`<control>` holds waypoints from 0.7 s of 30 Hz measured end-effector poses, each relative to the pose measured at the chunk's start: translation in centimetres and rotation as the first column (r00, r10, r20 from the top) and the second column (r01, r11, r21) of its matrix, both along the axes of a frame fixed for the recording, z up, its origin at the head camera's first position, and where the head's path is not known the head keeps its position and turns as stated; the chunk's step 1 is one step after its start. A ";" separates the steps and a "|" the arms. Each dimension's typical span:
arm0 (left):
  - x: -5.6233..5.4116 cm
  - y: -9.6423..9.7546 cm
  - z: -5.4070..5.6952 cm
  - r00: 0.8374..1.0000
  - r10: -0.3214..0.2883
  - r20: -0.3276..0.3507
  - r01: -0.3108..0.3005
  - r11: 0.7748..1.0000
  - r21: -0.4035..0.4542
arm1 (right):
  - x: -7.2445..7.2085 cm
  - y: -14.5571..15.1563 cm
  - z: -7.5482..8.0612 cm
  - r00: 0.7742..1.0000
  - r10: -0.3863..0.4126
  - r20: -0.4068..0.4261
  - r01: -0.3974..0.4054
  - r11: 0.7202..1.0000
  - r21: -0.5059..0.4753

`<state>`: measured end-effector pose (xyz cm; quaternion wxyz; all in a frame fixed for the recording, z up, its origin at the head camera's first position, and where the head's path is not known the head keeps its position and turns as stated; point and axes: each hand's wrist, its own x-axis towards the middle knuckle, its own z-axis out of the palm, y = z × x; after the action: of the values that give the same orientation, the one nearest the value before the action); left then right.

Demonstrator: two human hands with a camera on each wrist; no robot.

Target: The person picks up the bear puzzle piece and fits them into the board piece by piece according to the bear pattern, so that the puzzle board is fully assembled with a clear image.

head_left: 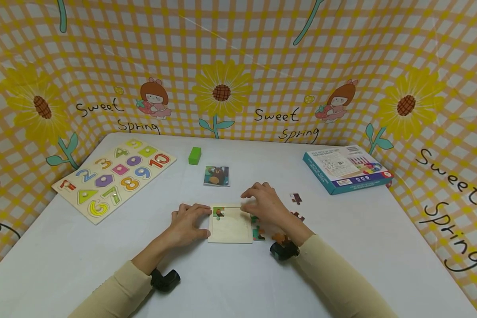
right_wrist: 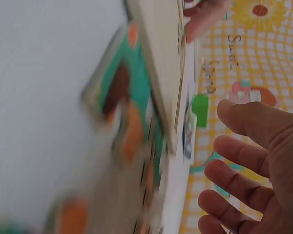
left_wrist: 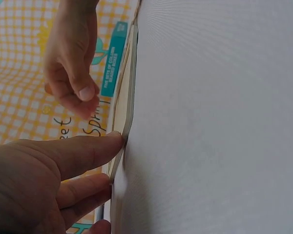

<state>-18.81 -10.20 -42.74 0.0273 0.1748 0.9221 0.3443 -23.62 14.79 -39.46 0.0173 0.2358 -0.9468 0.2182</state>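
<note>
A shallow wooden puzzle tray [head_left: 231, 229] lies on the table before me, with one puzzle piece [head_left: 218, 213], green and brown, in its upper left corner. My left hand [head_left: 188, 224] touches the tray's left edge, thumb and fingertips set apart along it. Over the tray's upper right corner hovers my right hand [head_left: 265, 204]. Its fingers are spread with nothing between them in the right wrist view. Loose puzzle pieces lie beside the tray's right edge, among them a teal and orange piece [head_left: 258, 233]; my right hand and wrist partly hide others.
A bear picture card [head_left: 216, 176] and a green block [head_left: 194, 155] stand beyond the tray. At the left lies a number and shape board [head_left: 115, 180]; at the back right, a teal box [head_left: 346, 169]. A dark brown piece [head_left: 296, 198] rests right of my right hand.
</note>
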 end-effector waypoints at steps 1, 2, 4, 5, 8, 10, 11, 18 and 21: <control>0.0 0.0 0.0 1.000 0.001 0.000 -0.001 1.000 0.000 | -0.1 0.4 0.0 1.000 -0.006 0.001 0.006 1.000 -0.002; 0.0 0.0 0.0 1.000 0.000 -0.001 0.000 1.000 -0.001 | -0.2 0.9 0.0 1.000 -0.012 0.000 0.012 1.000 -0.002; 0.0 0.0 0.0 1.000 0.000 0.000 0.000 1.000 -0.002 | -0.3 1.7 0.1 0.999 -0.033 0.005 0.033 0.999 -0.006; 0.0 0.0 0.0 1.000 0.000 0.001 0.000 1.000 -0.003 | -0.4 2.1 0.1 0.999 -0.038 0.001 0.038 0.999 -0.004; 0.0 0.0 0.0 1.000 0.000 0.003 0.000 1.000 -0.003 | -0.8 3.2 0.1 0.997 -0.073 -0.004 0.073 0.997 0.008; 0.0 0.0 0.0 1.000 -0.001 0.003 0.001 1.000 -0.006 | -1.0 3.9 0.1 0.996 -0.091 -0.002 0.091 0.996 0.016; 0.0 0.0 0.0 1.000 -0.001 0.002 0.001 1.000 -0.006 | -1.1 4.2 0.0 0.995 -0.099 -0.002 0.099 0.995 0.021; 0.0 0.0 -0.1 1.000 -0.002 -0.002 0.002 1.000 -0.009 | -1.7 6.0 -0.4 0.987 -0.159 -0.002 0.158 0.985 0.070; 0.0 0.0 -0.1 1.000 -0.002 0.002 0.002 1.000 -0.007 | -1.9 6.5 -0.6 0.984 -0.179 0.005 0.178 0.979 0.098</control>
<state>-18.86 -10.21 -42.80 0.0291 0.1750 0.9230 0.3414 -25.53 21.32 -40.08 0.0187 0.1488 -0.9737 0.1713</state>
